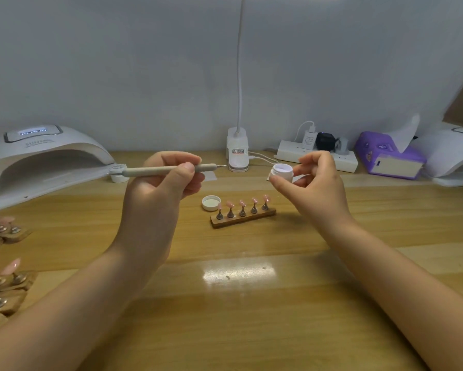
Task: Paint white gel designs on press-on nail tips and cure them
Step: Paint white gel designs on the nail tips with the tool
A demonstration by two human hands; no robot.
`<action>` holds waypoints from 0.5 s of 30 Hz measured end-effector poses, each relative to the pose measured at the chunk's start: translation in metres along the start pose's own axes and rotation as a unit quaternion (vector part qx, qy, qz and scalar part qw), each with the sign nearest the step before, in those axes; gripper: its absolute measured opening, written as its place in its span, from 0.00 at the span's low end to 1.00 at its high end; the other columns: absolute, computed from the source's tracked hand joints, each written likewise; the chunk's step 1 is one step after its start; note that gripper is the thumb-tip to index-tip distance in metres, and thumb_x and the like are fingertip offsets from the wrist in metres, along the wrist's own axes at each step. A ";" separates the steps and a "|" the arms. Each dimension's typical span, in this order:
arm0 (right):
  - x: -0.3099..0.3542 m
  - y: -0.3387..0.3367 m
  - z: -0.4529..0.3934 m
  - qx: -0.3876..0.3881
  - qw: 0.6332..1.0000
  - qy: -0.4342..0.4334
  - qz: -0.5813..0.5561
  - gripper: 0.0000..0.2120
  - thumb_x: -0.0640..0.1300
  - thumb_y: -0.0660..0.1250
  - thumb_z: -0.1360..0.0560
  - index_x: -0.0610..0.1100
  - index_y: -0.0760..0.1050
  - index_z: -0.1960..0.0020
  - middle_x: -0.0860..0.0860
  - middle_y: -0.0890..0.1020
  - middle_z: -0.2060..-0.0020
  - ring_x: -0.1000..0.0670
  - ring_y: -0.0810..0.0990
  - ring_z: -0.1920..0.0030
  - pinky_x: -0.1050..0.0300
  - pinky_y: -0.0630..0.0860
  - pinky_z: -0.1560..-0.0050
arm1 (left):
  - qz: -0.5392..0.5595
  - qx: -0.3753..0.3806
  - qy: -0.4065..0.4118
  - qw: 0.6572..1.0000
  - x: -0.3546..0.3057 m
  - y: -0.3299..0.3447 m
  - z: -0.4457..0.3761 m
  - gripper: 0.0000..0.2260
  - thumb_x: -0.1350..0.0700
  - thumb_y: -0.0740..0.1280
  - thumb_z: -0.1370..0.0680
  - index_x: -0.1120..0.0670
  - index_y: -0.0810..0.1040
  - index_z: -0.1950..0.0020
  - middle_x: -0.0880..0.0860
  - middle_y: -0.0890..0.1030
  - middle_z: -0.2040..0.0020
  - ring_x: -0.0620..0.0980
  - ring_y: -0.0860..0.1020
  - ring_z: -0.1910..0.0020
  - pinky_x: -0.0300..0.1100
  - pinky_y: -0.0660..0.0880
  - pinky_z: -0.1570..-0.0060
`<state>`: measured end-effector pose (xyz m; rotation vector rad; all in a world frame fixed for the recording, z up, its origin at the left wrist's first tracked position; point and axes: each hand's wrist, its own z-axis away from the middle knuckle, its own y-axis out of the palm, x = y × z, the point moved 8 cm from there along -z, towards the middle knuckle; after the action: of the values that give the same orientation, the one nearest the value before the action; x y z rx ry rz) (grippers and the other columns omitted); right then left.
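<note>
My left hand [169, 178] grips a grey nail-art pen [155, 170] held level, its fine metal tip pointing right. My right hand [313, 180] pinches a small open white gel pot [282, 171], tilted toward the pen; a gap separates tip and pot. Below them a wooden stand [242, 220] holds several pink nail tips [241, 203] on metal pegs. The pot's white lid [211, 203] lies upturned just left of the stand. A white curing lamp [45, 156] with a lit display sits at the back left.
More stands with pink tips [3, 271] crowd the left edge. At the back are a clip lamp base [238, 153], a power strip [316, 153] with plugs, a purple tissue pack [388, 156] and another white lamp [455, 156] at the right.
</note>
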<state>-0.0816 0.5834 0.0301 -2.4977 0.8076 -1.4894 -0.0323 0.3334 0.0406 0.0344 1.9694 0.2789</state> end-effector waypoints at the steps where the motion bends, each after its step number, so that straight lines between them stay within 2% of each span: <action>1: -0.005 -0.001 -0.001 -0.002 1.000 0.009 -0.001 0.26 0.51 0.76 0.31 0.48 0.66 0.41 0.57 0.74 0.56 0.55 0.76 0.59 0.63 0.74 0.59 | 0.009 0.002 -0.001 1.000 0.000 0.000 0.000 0.06 0.56 0.65 0.28 0.52 0.82 0.55 0.51 0.82 0.61 0.48 0.81 0.57 0.39 0.76 0.53; 5: -0.010 -0.001 -0.002 -0.002 1.000 0.016 0.000 0.26 0.49 0.76 0.31 0.47 0.66 0.40 0.57 0.74 0.55 0.55 0.76 0.58 0.65 0.73 0.61 | 0.065 0.024 -0.010 0.998 -0.001 0.003 -0.002 0.08 0.60 0.65 0.29 0.54 0.83 0.56 0.53 0.83 0.60 0.48 0.81 0.57 0.38 0.77 0.53; 8: -0.008 0.000 -0.001 -0.001 1.000 0.012 -0.003 0.26 0.48 0.76 0.31 0.48 0.66 0.40 0.57 0.74 0.54 0.54 0.77 0.56 0.62 0.75 0.59 | 0.099 0.028 -0.024 0.994 0.000 0.004 -0.003 0.09 0.61 0.65 0.29 0.54 0.84 0.56 0.53 0.83 0.60 0.49 0.81 0.57 0.39 0.78 0.53; 11: -0.002 0.003 0.000 0.006 1.000 0.001 0.000 0.26 0.48 0.76 0.31 0.48 0.66 0.41 0.56 0.75 0.54 0.53 0.78 0.55 0.60 0.77 0.57 | 0.128 0.025 -0.043 0.991 0.003 0.004 -0.005 0.09 0.59 0.65 0.27 0.53 0.85 0.57 0.53 0.83 0.61 0.48 0.81 0.58 0.40 0.78 0.55; 15: 0.008 0.006 0.003 0.012 1.000 -0.017 0.001 0.25 0.48 0.77 0.32 0.49 0.65 0.42 0.53 0.76 0.52 0.52 0.78 0.55 0.61 0.79 0.57 | 0.151 0.042 -0.067 0.985 0.005 0.009 -0.005 0.11 0.55 0.64 0.21 0.53 0.84 0.58 0.51 0.81 0.64 0.46 0.80 0.63 0.40 0.78 0.60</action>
<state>-0.0780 0.5738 0.0322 -2.4960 0.7833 -1.4440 -0.0398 0.3419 0.0402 0.3980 1.8368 0.3802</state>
